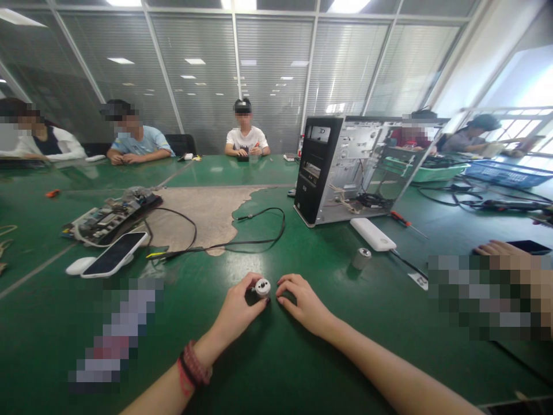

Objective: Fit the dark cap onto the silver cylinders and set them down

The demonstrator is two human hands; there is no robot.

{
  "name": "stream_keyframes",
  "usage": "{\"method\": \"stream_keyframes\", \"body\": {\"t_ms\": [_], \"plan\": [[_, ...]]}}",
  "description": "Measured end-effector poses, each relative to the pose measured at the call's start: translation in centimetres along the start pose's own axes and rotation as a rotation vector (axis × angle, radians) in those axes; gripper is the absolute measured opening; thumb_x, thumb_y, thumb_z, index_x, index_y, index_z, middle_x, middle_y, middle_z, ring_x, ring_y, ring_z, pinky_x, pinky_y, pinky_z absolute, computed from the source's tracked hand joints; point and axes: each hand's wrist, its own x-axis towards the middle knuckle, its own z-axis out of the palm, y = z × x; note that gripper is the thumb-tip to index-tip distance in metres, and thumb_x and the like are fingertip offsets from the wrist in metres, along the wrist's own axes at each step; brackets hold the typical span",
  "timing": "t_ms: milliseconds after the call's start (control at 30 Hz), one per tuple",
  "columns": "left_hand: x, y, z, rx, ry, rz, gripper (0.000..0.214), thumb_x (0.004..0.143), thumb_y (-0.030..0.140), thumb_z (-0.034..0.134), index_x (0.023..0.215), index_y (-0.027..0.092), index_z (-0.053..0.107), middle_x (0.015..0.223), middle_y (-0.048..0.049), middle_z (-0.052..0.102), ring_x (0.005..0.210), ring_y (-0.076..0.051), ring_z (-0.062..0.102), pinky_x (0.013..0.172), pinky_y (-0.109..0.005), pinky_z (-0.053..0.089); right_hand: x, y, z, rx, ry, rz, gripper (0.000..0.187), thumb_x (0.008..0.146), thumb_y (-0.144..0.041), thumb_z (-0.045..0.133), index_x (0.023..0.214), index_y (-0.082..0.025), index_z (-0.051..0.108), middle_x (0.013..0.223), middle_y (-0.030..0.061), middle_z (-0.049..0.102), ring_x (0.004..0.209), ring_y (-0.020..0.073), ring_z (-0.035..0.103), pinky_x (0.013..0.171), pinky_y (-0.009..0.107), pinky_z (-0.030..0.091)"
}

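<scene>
Between the thumb and fingers of my left hand [242, 301] is a small metal cylinder with a white end cap, which looks like a small electric motor [262, 290]; it stands upright on the green table. My right hand [305, 302] rests just to the right of it, fingers curved and apart from the thumb, with nothing visible in them. A second similar small motor [362, 259] stands farther off to the right, beside a white power bank [372, 234]. A red beaded bracelet [196, 364] circles my left wrist.
An open computer case [322, 173] stands beyond my hands. Left lie a phone [114, 253], a circuit assembly [114, 218] and a black cable [259, 242]. A screwdriver [401, 219] lies right. A co-worker's hand [510, 259] is at the right edge; several people sit around the table.
</scene>
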Motion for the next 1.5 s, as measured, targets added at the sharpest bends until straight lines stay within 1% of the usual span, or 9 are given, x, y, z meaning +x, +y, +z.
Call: {"method": "stream_keyframes", "body": {"t_ms": [467,633,767,967,1100,1200,1333,1433,1500], "plan": [[0.1,-0.1,0.0,0.120,-0.122,-0.005,0.030,0.071,0.013,0.059,0.100,0.020,0.057,0.094,-0.0007,0.065,0.090,-0.019,0.060,0.082,-0.029,0.044,0.3,0.2,-1.4,0.055,-0.075,-0.006,0.029,0.076,-0.025,0.068,0.103,-0.020,0.059,0.114,0.0093,0.057,0.115,0.0233,0.049,0.101,0.040,0.037],[0.2,-0.6,-1.5,0.212,-0.235,0.078,0.040,0.069,0.016,0.064,0.108,0.021,0.058,0.107,-0.0040,0.063,0.101,-0.022,0.057,0.092,-0.034,0.042,0.5,0.7,-2.8,0.012,-0.149,-0.024,0.038,0.076,-0.030,0.068,0.111,-0.021,0.057,0.124,0.0106,0.052,0.122,0.0239,0.043,0.106,0.040,0.033],[0.5,-0.7,-2.8,0.236,-0.264,0.139,0.044,0.069,0.009,0.057,0.112,0.021,0.058,0.112,-0.0046,0.063,0.106,-0.021,0.056,0.095,-0.032,0.042,0.7,1.5,-3.6,-0.028,-0.204,-0.017,0.044,0.075,-0.037,0.069,0.115,-0.022,0.057,0.132,0.0114,0.047,0.129,0.0256,0.037,0.109,0.043,0.028],[0.7,-1.5,-3.0,0.367,-0.210,0.208,0.034,0.073,0.005,0.049,0.101,0.020,0.061,0.099,-0.0035,0.064,0.095,-0.020,0.057,0.088,-0.033,0.043,1.2,0.2,-1.3,0.002,-0.110,-0.101,0.054,0.074,-0.045,0.071,0.121,-0.023,0.054,0.130,0.0108,0.051,0.127,0.0263,0.041,0.108,0.045,0.029],[0.7,-2.0,-2.7,0.445,-0.179,0.246,0.030,0.075,0.004,0.048,0.099,0.019,0.060,0.096,-0.0043,0.063,0.092,-0.020,0.055,0.086,-0.034,0.043,1.4,-1.4,0.8,0.028,0.002,-0.156,0.039,0.080,-0.037,0.066,0.114,-0.022,0.056,0.115,0.0089,0.061,0.114,0.0239,0.052,0.102,0.044,0.036],[0.7,-2.1,-2.5,0.486,-0.167,0.266,0.030,0.075,0.002,0.047,0.097,0.018,0.059,0.093,-0.0040,0.062,0.091,-0.020,0.055,0.085,-0.034,0.043,1.1,-2.1,1.1,0.015,0.042,-0.246,0.035,0.081,-0.034,0.065,0.113,-0.022,0.055,0.113,0.0087,0.061,0.110,0.0230,0.053,0.100,0.042,0.039],[0.5,-1.9,-2.4,0.512,-0.165,0.273,0.031,0.075,0.001,0.046,0.097,0.019,0.059,0.094,-0.0038,0.062,0.093,-0.020,0.055,0.087,-0.035,0.043,1.1,-2.4,-1.5,-0.046,0.184,-0.296,0.035,0.084,-0.032,0.061,0.117,-0.023,0.054,0.115,0.0107,0.057,0.111,0.0235,0.052,0.095,0.039,0.043],[0.3,-1.8,-2.4,0.506,-0.150,0.279,0.035,0.076,0.001,0.046,0.102,0.020,0.059,0.098,-0.0044,0.063,0.095,-0.020,0.056,0.090,-0.036,0.043,1.2,-1.7,-5.6,-0.162,0.353,-0.148,0.030,0.085,-0.034,0.058,0.111,-0.021,0.057,0.103,0.0092,0.058,0.097,0.0226,0.056,0.084,0.036,0.046],[0.3,-1.7,-2.5,0.494,-0.136,0.284,0.037,0.076,0.001,0.045,0.106,0.020,0.058,0.101,-0.0047,0.063,0.096,-0.020,0.056,0.091,-0.036,0.043,0.8,-0.5,-9.0,-0.252,0.431,0.029,0.029,0.083,-0.042,0.058,0.101,-0.020,0.060,0.081,0.0033,0.057,0.073,0.0182,0.054,0.066,0.030,0.046]]}}
